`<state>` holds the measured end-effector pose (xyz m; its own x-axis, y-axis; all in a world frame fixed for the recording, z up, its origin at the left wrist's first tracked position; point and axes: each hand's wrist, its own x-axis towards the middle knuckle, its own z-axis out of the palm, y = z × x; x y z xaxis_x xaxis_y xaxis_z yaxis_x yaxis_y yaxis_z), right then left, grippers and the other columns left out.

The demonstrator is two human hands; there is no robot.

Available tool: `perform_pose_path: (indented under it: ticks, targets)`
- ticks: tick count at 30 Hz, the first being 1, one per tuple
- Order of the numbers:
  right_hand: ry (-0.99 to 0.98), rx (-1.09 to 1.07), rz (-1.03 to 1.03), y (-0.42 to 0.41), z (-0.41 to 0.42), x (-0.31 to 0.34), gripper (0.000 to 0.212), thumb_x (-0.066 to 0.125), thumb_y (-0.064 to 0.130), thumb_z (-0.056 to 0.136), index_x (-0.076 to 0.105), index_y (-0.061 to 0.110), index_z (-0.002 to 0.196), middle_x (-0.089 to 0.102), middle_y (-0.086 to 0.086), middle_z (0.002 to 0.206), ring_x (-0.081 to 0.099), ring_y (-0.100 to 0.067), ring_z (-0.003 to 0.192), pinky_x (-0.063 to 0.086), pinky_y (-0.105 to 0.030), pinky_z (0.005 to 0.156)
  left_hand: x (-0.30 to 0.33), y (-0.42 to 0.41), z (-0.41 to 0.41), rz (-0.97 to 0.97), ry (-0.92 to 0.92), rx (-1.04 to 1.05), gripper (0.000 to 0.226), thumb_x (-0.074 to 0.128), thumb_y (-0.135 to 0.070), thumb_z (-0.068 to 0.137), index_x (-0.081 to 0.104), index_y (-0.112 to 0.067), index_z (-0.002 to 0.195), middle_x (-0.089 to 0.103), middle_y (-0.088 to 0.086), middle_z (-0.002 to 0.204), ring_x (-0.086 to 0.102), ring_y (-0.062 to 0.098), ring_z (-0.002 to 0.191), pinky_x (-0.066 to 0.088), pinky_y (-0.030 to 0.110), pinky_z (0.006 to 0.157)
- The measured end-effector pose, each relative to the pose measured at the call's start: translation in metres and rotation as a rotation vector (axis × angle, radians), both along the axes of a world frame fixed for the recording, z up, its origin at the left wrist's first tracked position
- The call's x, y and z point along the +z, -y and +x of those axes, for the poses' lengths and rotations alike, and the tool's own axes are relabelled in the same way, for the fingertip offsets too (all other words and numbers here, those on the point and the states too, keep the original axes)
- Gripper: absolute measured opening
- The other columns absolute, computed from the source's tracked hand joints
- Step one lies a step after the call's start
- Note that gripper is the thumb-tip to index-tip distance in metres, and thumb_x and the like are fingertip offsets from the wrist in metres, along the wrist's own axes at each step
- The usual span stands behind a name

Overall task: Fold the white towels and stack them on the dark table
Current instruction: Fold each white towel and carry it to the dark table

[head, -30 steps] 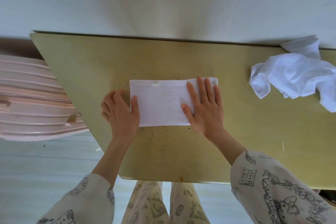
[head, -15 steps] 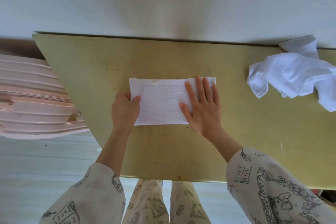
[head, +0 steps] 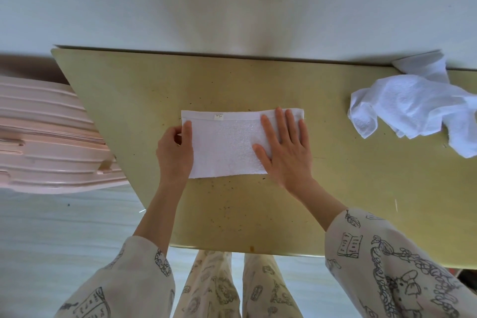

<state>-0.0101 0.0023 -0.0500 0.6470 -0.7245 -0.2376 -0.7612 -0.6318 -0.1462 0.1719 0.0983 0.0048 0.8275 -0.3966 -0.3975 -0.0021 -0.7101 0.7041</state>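
Left hand pinching folded towel (label up), right hand flat

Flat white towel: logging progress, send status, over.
Left hand pinches flat white towel's left edge. Right hand flat, pressing its right end. Crumpled white towels wait far right; nothing blocking.

Left hand pinching (thumb on top); right hand flat, fingers spread

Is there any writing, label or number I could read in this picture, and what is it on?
Small tag on the folded white towel: dark marks, too small to read.
Book drawings on the patterned sleeves: scribbled lines, not real words.
Nothing else carries text.
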Motion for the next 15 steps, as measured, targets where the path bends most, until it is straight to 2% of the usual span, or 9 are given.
perform_pose_path:
  ticks: [3,4,6,8,11,13,15]
  targets:
    - [0.169,-0.035,0.124,0.007,-0.002,0.015,0.067,0.009,0.057,0.093,0.017,0.022,0.148,0.011,-0.009,0.157,0.004,-0.022,0.145,-0.002,-0.037,0.118,0.013,0.005,-0.010,-0.039,0.074,-0.023,0.021,0.039,-0.030,0.098,0.052,-0.016,0.092,0.050,-0.013,0.073,0.045,0.001,0.065,0.036,0.010,0.057]
    - [0.266,-0.064,0.179,0.009,-0.005,0.023,0.063,0.013,0.051,0.094,0.023,0.019,0.147,0.016,-0.009,0.156,0.008,-0.023,0.145,0.003,-0.037,0.118,0.018,0.009,-0.015,-0.050,0.099,-0.047,0.017,0.039,-0.028,0.098,0.051,-0.018,0.093,0.050,-0.014,0.073,0.046,0.000,0.065,0.036,0.007,0.056]
    - [0.464,-0.135,0.175,0.012,-0.014,0.037,0.049,0.027,0.034,0.097,0.045,0.012,0.136,0.036,-0.011,0.148,0.028,-0.025,0.139,0.024,-0.033,0.112,0.029,0.020,-0.027,-0.078,0.135,-0.097,0.013,0.041,-0.026,0.097,0.051,-0.019,0.093,0.049,-0.015,0.070,0.047,-0.001,0.061,0.036,0.003,0.055]
    - [0.598,-0.299,0.207,0.016,-0.026,0.048,0.033,0.039,0.018,0.096,0.059,0.010,0.122,0.056,-0.006,0.126,0.053,-0.021,0.115,0.041,-0.026,0.097,0.034,0.034,-0.042,-0.118,0.149,-0.143,0.011,0.043,-0.025,0.096,0.052,-0.019,0.092,0.048,-0.011,0.064,0.047,-0.002,0.055,0.037,0.006,0.054]
    - [0.705,-0.669,0.543,0.021,-0.038,0.055,0.028,0.043,0.003,0.093,0.065,0.011,0.109,0.062,0.002,0.093,0.060,-0.013,0.079,0.052,-0.023,0.076,0.031,0.055,-0.070,-0.160,0.152,-0.228,0.011,0.047,-0.022,0.095,0.054,-0.014,0.093,0.043,-0.006,0.056,0.044,0.000,0.050,0.036,0.012,0.051]
    - [0.751,-0.787,0.709,0.026,-0.044,0.051,0.028,0.041,-0.001,0.092,0.064,0.010,0.104,0.061,0.001,0.081,0.059,-0.014,0.072,0.053,-0.018,0.067,0.023,0.068,-0.086,-0.148,0.136,-0.285,0.013,0.047,-0.021,0.095,0.055,-0.011,0.097,0.045,-0.008,0.056,0.045,0.003,0.048,0.036,0.011,0.050]
    - [0.761,-0.791,0.784,0.028,-0.048,0.046,0.027,0.041,-0.001,0.092,0.063,0.013,0.099,0.062,0.001,0.079,0.061,-0.019,0.076,0.055,-0.025,0.073,0.013,0.077,-0.100,-0.118,0.103,-0.340,0.016,0.046,-0.022,0.096,0.055,-0.010,0.103,0.047,-0.010,0.059,0.045,0.004,0.050,0.037,0.009,0.052]
